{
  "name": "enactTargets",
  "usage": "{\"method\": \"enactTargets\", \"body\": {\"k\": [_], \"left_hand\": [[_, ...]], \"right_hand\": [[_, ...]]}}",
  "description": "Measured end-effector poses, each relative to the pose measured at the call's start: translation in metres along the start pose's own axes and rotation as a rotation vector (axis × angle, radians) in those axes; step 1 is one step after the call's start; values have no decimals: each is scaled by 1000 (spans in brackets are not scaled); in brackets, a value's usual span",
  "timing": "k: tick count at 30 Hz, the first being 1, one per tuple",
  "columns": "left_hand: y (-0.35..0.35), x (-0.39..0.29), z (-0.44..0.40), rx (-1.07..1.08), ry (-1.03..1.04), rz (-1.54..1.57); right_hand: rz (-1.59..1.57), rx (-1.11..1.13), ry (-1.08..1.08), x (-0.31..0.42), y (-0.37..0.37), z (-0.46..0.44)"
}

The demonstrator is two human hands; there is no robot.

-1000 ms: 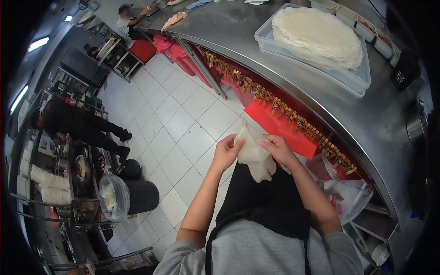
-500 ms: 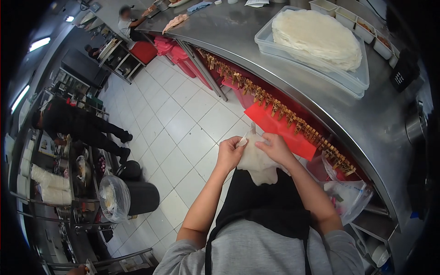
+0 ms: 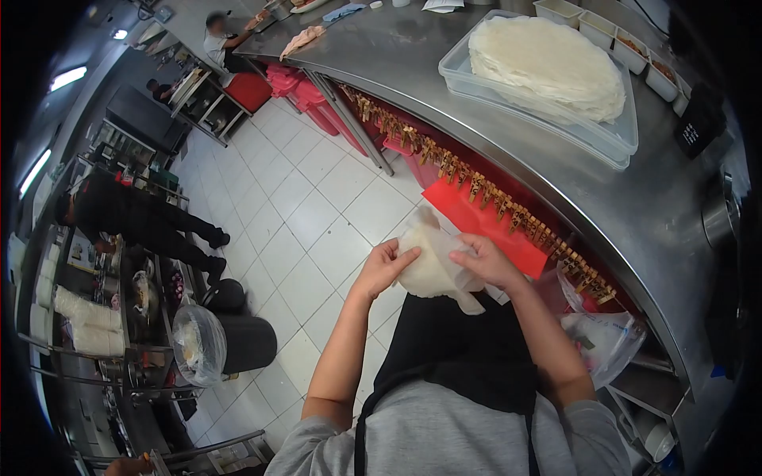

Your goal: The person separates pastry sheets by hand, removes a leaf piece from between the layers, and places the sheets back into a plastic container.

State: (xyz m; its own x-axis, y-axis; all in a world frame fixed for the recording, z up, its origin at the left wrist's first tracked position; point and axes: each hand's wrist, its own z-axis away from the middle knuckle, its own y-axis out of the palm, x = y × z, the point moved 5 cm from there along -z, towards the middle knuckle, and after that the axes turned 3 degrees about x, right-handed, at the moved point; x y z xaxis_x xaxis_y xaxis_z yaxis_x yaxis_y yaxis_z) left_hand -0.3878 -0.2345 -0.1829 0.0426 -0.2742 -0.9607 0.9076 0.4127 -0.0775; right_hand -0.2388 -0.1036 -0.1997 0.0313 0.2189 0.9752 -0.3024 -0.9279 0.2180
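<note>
A thin, pale wrapper sheet [image 3: 429, 266] hangs between my hands above my black apron, with a more see-through layer or fold on its right side. My left hand [image 3: 386, 268] pinches its left edge, thumb on top. On the other side, my right hand [image 3: 486, 262] grips the upper right part between thumb and fingers. Whether the sheet is single or several stuck together I cannot tell. A thick stack of similar round wrappers [image 3: 548, 67] rests in a clear plastic container [image 3: 583, 143] on the steel counter.
The steel counter [image 3: 516, 135] curves along my right. Clothespins [image 3: 476, 178] line its underside beside a red sheet [image 3: 476, 218]. Small food tubs [image 3: 631, 54] stand at the back. A lined black bin [image 3: 248, 341] is on the left; a person in black [image 3: 143, 218] stands at shelving beyond.
The wrapper sheet is spread wider and shifted slightly left. My left hand has moved left and down, my right hand slightly right, with both still holding it.
</note>
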Motion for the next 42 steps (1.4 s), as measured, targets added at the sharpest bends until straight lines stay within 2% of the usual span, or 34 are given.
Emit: {"method": "enactTargets", "body": {"k": [3, 6, 9, 12, 15, 16, 19, 23, 25, 28, 31, 32, 34, 35, 36, 39, 42], "left_hand": [[5, -3, -7, -71, 44, -84], [15, -1, -10, -68, 33, -147], [29, -2, -8, -43, 65, -214], [26, -7, -4, -112, 107, -253], [11, -14, 8, -219, 111, -178], [0, -5, 7, -225, 57, -207], [-7, 2, 14, -259, 49, -163], [-13, 12, 21, -272, 45, -109], [-18, 14, 26, -280, 29, -71], [-21, 12, 31, -100, -52, 9], [-14, 0, 35, 120, -250, -81], [-14, -4, 29, 109, -188, -93], [-7, -10, 17, 86, -63, -118], [-6, -11, 13, 64, -66, -101], [-3, -14, 11, 43, -71, -84], [4, -15, 5, 37, -54, -81], [18, -21, 6, 43, -21, -161]], "right_hand": [[128, 45, -25, -1, 4, 1], [257, -102, -244, 11, 4, -3], [611, -304, -165, 22, 8, -6], [704, -129, 4, 10, -2, -20], [346, -295, -166, -8, -11, -18], [388, -311, -129, 0, -18, -9], [114, -347, -24, -13, -30, -3], [296, -308, 27, 3, -36, 6], [182, -274, 8, 3, -36, 7], [158, -139, -84, 24, -26, 9], [133, 27, -104, 26, -2, 4], [115, 84, -94, 24, 5, 2], [116, 163, 78, 26, 15, 6], [118, 201, 164, 25, 18, 8], [37, 164, 149, 25, 17, 10], [37, -1, -152, 37, 6, 2], [396, -105, -142, 55, 9, 3]]}}
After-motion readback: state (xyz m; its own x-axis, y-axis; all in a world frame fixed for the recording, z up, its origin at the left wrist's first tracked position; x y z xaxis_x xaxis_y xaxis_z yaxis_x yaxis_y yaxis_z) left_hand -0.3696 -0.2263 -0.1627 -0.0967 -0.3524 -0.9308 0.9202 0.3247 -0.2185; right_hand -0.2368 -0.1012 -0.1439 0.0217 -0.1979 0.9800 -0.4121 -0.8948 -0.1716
